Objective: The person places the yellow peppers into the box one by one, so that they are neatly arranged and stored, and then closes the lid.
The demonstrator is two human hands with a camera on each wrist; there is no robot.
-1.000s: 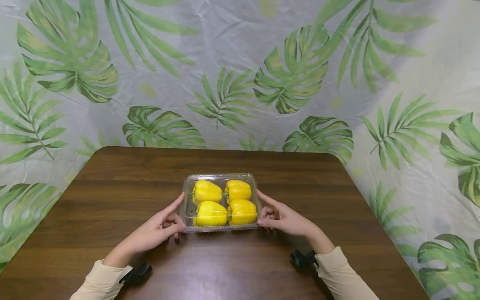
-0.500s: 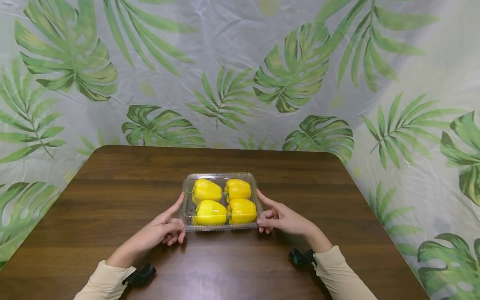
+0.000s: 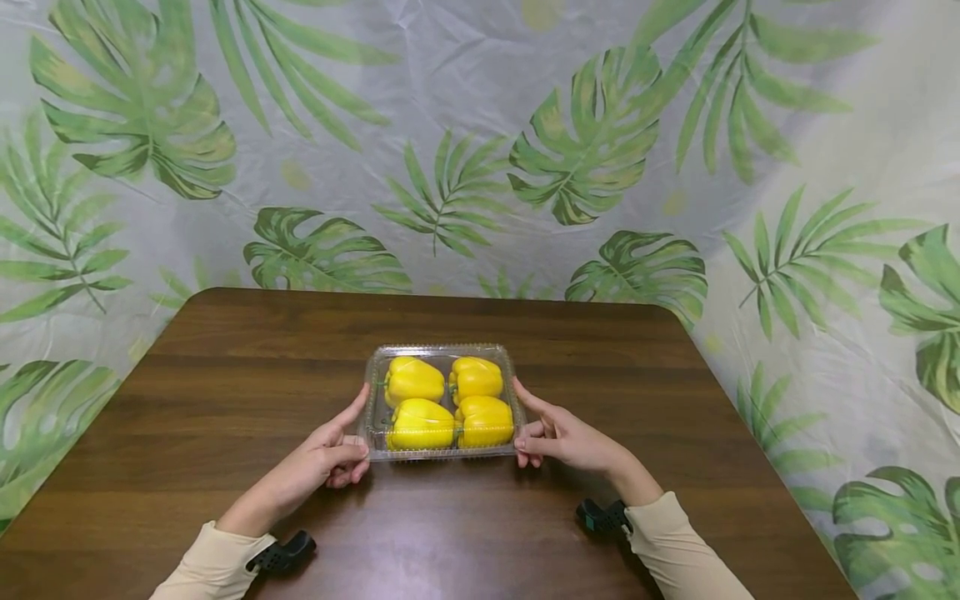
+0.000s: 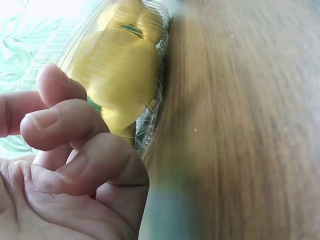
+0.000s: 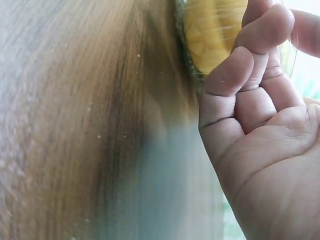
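A clear plastic clamshell container (image 3: 450, 455) rests near the middle of the table, with several yellow bell peppers (image 3: 422, 423) inside in two rows. My left hand (image 3: 318, 458) holds its left side, index finger stretched along the wall and thumb at the near corner. On the opposite side, my right hand (image 3: 573, 437) holds it the same way. Close up in the left wrist view, the remaining fingers (image 4: 107, 165) curl beside the ridged container edge (image 4: 145, 132). The right wrist view shows similarly curled fingers (image 5: 230, 75) next to a pepper (image 5: 210, 35) behind the plastic.
The dark brown wooden table (image 3: 225, 400) has rounded far corners. Behind it hangs a pale cloth (image 3: 465, 100) printed with green leaves. Black wrist cameras (image 3: 285, 554) sit by the cream sleeves (image 3: 213, 562).
My left hand has turned slightly and moved a little to the right, its thumb now on the container's near corner. The container and my right hand have hardly moved.
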